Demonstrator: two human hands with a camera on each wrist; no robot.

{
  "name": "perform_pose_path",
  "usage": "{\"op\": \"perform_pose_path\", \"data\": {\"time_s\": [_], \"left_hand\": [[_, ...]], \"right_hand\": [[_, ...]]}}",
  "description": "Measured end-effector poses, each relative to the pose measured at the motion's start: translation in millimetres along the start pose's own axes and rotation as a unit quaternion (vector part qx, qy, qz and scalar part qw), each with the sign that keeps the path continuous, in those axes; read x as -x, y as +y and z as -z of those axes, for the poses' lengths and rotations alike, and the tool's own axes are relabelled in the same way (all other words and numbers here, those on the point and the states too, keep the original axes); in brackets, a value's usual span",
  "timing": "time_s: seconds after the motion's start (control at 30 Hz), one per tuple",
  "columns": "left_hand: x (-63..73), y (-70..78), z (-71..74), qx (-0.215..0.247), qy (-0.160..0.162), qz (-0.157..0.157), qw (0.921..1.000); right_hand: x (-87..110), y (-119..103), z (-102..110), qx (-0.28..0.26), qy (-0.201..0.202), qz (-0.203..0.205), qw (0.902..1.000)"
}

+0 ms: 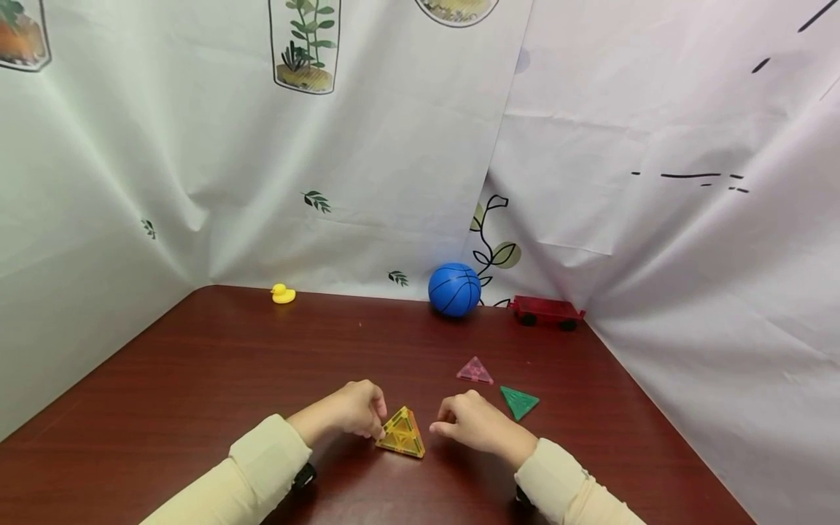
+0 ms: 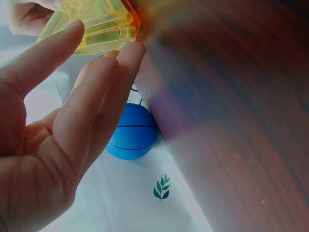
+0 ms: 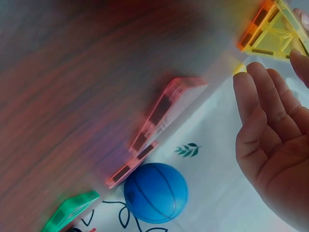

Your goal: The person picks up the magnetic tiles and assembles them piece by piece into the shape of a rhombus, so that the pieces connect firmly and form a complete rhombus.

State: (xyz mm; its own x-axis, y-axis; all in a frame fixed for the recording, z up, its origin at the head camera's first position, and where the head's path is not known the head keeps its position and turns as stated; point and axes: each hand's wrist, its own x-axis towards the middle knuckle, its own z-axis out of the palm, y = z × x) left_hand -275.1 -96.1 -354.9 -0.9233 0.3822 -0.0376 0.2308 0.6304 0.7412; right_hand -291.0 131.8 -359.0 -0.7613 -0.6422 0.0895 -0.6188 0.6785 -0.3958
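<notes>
A yellow triangular magnetic tile (image 1: pixel 401 435) stands near the front middle of the table, with an orange tile (image 3: pixel 255 26) joined at its side. Together they lean as a small pyramid. My left hand (image 1: pixel 357 410) holds the yellow tile at its left corner; in the left wrist view the thumb (image 2: pixel 58 50) lies over it and the fingertips touch its lower edge. To the right, my right hand (image 1: pixel 479 423) hovers apart from the pyramid, its fingers loosely bent with nothing in them.
A pink triangular tile (image 1: pixel 475 370) and a green one (image 1: pixel 519 402) lie beyond the right hand. The right wrist view shows another pinkish tile (image 3: pixel 166 113) closer in. A yellow duck (image 1: pixel 283 294), blue ball (image 1: pixel 455 289) and red wagon (image 1: pixel 547 310) line the back edge.
</notes>
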Motion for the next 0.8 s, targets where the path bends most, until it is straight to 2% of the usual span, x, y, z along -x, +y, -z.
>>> {"op": "perform_pose_path", "data": {"time_s": [0.27, 0.8], "left_hand": [[2.9, 0.1, 1.6, 0.001, 0.007, -0.005, 1.0], [9.3, 9.6, 7.8, -0.011, 0.011, -0.032, 0.9994]], "right_hand": [[3.9, 8.8, 1.7, 0.009, 0.01, -0.013, 0.9998], [13.4, 25.6, 10.3, 0.08, 0.038, -0.046, 0.9951]]}}
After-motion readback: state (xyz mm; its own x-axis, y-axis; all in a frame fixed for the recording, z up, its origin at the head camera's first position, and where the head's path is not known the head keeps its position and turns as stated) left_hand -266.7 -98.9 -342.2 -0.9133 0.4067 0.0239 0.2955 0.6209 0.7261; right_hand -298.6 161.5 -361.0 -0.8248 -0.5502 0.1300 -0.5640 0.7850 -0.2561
